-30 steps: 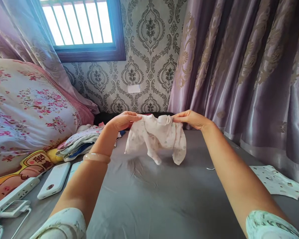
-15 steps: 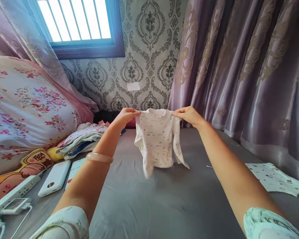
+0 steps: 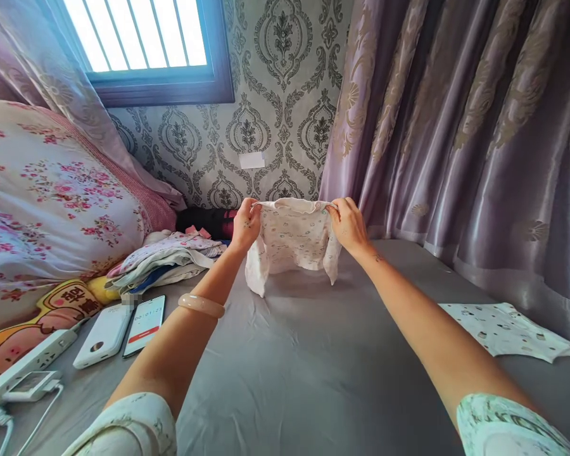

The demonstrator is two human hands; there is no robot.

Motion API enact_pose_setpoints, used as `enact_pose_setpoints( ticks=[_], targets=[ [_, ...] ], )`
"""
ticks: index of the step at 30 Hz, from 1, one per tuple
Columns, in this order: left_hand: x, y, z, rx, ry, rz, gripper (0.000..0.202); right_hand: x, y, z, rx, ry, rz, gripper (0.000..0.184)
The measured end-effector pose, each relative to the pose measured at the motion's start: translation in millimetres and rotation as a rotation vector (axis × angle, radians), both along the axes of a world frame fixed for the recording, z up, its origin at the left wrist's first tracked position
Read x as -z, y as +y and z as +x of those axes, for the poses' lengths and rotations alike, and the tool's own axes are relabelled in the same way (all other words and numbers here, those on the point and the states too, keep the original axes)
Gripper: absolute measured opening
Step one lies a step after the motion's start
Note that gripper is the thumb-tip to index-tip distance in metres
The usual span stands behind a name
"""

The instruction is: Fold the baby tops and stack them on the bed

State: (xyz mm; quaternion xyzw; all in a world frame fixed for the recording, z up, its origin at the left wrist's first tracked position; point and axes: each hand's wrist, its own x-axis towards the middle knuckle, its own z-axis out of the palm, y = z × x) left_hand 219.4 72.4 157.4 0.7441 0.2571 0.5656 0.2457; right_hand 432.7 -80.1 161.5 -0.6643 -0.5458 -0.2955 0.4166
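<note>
A small white long-sleeved baby shirt [image 3: 294,234] with a fine print hangs between my two hands, held up above the grey bed sheet [image 3: 275,380]. My left hand [image 3: 247,223] is closed on one shoulder of it. The other shoulder is pinched in my right hand [image 3: 349,221]. Its neckline runs along the top between the hands, and both sleeves dangle at the sides. The lower part of the shirt tilts away from me, so its body looks short.
Folded clothes [image 3: 159,259] lie at the left by a floral quilt [image 3: 76,196]. Nearer are a phone [image 3: 145,324], a white power bank [image 3: 102,335], a power strip [image 3: 33,364] and a pig cushion [image 3: 28,335]. A printed white garment [image 3: 508,329] lies flat at the right, below the curtain [image 3: 437,126].
The shirt's body has swung up and away, so it looks shorter and its sleeves hang higher. Both hands have turned and closed more round the shoulders. The view has shifted slightly.
</note>
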Motion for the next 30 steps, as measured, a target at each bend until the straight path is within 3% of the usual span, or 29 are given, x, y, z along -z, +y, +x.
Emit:
enact_pose_setpoints(
  ticks=[5, 9, 11, 13, 15, 17, 19, 22, 24, 26, 30],
  targets=[
    [1.9, -32.3, -26.2, -0.183, -0.017, 0.262, 0.02, -0.6, -23.3, -17.8, -0.087, 0.035, 0.029, 0.044],
    [-15.9, -62.1, -68.0, -0.162, 0.027, 0.313, 0.021, -18.3, -58.0, -27.0, -0.288, 0.242, -0.121, 0.048],
    [-32.8, -73.8, -89.2, -0.077, 0.054, 0.209, 0.023, -32.3, -74.5, -29.8, -0.414, 0.43, -0.252, 0.05],
    [-51.5, -77.8, -103.5, 0.029, 0.1, 0.001, 0.027, -46.8, -84.3, -29.8, -0.516, 0.629, -0.363, 0.05],
    [-65.4, -70.2, -106.8, 0.133, 0.195, -0.253, 0.03, -56.6, -83.9, -25.0, -0.58, 0.807, -0.482, 0.048],
    [-67.0, -50.5, -98.6, 0.209, 0.302, -0.501, 0.029, -56.2, -72.5, -15.4, -0.602, 0.939, -0.606, 0.047],
    [-52.0, -23.7, -82.5, 0.281, 0.398, -0.666, 0.027, -42.2, -53.0, -3.1, -0.572, 1.02, -0.71, 0.046],
    [-3.8, 12.0, -54.9, 0.277, 0.581, -0.747, 0.024, 0.9, -20.2, 13.8, -0.437, 1.005, -0.887, 0.047],
    [34.6, 24.2, -39.2, 0.246, 0.727, -0.644, 0.021, 36.0, -2.4, 20.7, -0.315, 0.844, -0.963, 0.044],
    [69.0, 27.0, -26.9, 0.119, 0.895, -0.479, 0.02, 68.7, 10.0, 23.4, -0.176, 0.632, -0.956, 0.038],
    [115.1, 20.8, -9.8, -0.029, 0.959, -0.419, 0.017, 114.1, 20.0, 18.2, 0.001, 0.344, -0.951, 0.026]
  ],
)
